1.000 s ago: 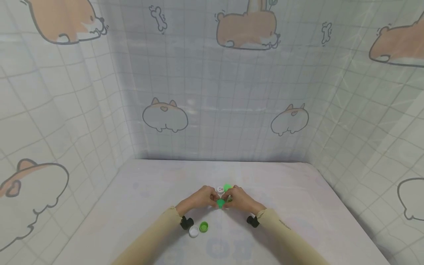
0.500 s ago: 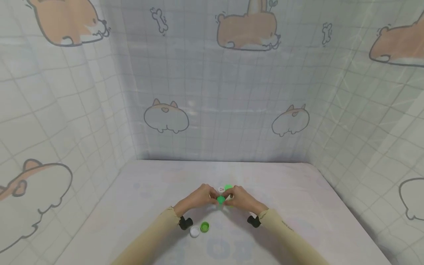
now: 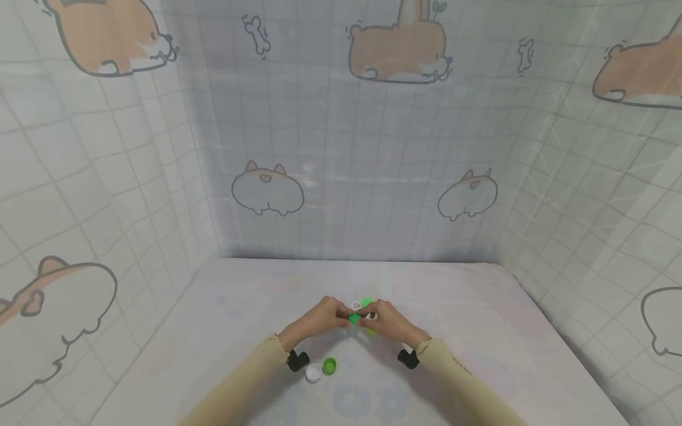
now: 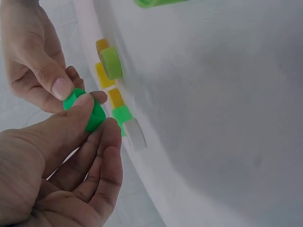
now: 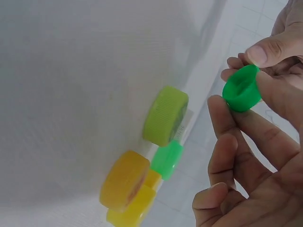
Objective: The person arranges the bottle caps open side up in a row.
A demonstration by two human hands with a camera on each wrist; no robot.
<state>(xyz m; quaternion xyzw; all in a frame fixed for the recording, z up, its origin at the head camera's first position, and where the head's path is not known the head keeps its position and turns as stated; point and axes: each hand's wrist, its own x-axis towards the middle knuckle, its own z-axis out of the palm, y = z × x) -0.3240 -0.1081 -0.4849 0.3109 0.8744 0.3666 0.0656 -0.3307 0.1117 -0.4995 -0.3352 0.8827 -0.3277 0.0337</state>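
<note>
Over the table, a green bottle cap (image 3: 354, 319) is pinched by both hands at once. My left hand (image 3: 322, 315) holds its left side between thumb and fingers; my right hand (image 3: 393, 322) grips the opposite side. In the right wrist view the green cap (image 5: 242, 89) is tilted, with its hollow inside showing. Just beyond the hands lie a white cap (image 3: 356, 306) and a bright green cap (image 3: 367, 302). Beside the right hand, a lime cap (image 5: 165, 116) and an orange cap (image 5: 124, 181) rest on the table, with a yellow cap (image 5: 135, 208) behind.
Nearer the body, by the left wrist, a white cap (image 3: 313, 373) and a green cap (image 3: 329, 365) lie with hollow sides up. Patterned cloth walls (image 3: 341, 136) enclose the white table (image 3: 256, 284) at the back and sides.
The green cap between my hands has risen slightly in the head view and changed its tilt. Both hands keep hold of it. The caps on the table stay where they were.
</note>
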